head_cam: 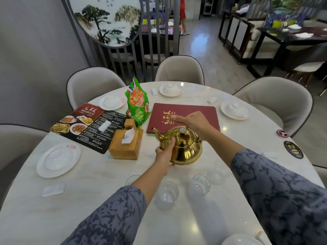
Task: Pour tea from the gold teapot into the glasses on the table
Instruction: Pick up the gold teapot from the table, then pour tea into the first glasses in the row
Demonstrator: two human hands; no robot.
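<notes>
Gold teapot [184, 147] sits on the marble table [88, 183], roughly mid-table, just off the near edge of the red menu [185, 112] and right beside the wooden tissue box [126, 144]. Spout points left, toward the box.

Left hand [163, 154] is pressed against the pot's left flank, fingers partly curled round the body, thumb up near the shoulder. A brace, not a lift grip. Right hand [192, 121] hovers over the lid and handle zone, fingers loosely spread, closed on nothing; can't tell if it touches the handle.

Glasses [199, 186] are clustered near the table's near edge, between pot and person; at least four, clear, seemingly empty. Left forearm passes over one of them.

Risks, as I judge them:
- Bare palm on metal body: if the tea's hot, a flinch could tip the pot.
- Lid looks only seated; a steep tilt without a finger on the knob could drop it into a glass.
- Sleeves sweep right above the glasses; pulling the pot back could knock one over.
- Glasses are tightly bunched, so the stream may splash between them.
- Spout faces away from them; the pot needs turning first.
</notes>
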